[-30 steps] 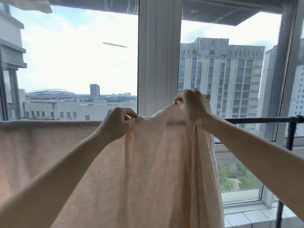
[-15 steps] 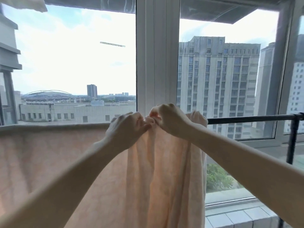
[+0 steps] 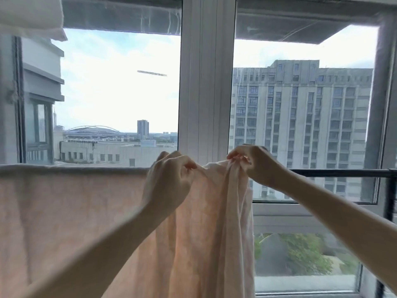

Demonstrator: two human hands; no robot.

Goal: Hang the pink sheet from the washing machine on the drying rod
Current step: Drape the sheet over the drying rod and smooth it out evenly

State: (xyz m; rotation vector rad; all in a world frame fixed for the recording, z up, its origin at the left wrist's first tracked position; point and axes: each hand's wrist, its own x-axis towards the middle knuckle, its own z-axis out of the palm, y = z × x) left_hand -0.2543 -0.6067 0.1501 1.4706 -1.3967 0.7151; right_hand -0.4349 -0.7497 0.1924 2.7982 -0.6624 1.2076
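From the head view, the left hand [image 3: 169,181] and right hand [image 3: 256,163] each pinch the top edge of the thin pink fabric sheet [image 3: 64,211], bunched between them. Left of the left hand it hangs flat over the black metal drying rod [image 3: 339,172], bare beyond the right hand.

I see a pale pink sheet [image 3: 75,211] with a faint lighter mottled pattern, a black rod [image 3: 339,173], a white window frame [image 3: 206,82], a white cloth [image 3: 30,16] top left, and a grey building [image 3: 300,125] outside.
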